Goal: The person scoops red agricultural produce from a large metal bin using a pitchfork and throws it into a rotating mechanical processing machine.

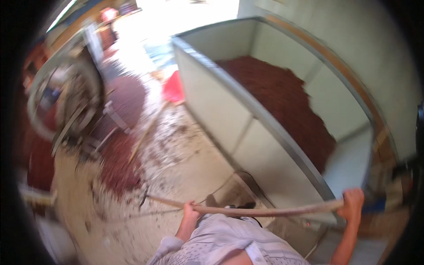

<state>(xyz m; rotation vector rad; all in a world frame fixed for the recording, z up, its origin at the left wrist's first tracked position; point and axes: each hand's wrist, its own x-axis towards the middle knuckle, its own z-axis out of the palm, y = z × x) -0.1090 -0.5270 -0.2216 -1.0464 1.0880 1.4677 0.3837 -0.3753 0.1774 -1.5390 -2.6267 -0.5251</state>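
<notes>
Wooden pole (260, 210) held level across the body, low in the picture, just in front of the big grey bin (229, 115). Left hand (191, 210) wrapped tight around it toward the floor end, right hand (353, 201) clenched on the other end beside the bin's near corner. Looks like a long-handled tool, a rake or shovel, being worked near the heap of dark red grains (287, 101) inside the bin and the loose patch of the same stuff (119, 163) on the floor (185, 163).

To do it well: keep both grips wide apart as now for leverage, lift with the rear hand and steer with the front one. Keep the pole clear of the bin's metal rim so nothing catches or spills. Mind the second long stick (148, 130) lying on the floor and the cable trailing near the feet.

Hard to make out: working end of the pole, a thin dark tip at the far left only, shape unclear. Whole picture blurred by movement. Wheel-shaped machine (66, 97) at left smeared, kind uncertain. Red object (174, 88) beyond the bin, maybe a scoop or basin, cannot tell. Feet mostly hidden under the pale patterned shirt (225, 243). Far doorway washed out by bright light
</notes>
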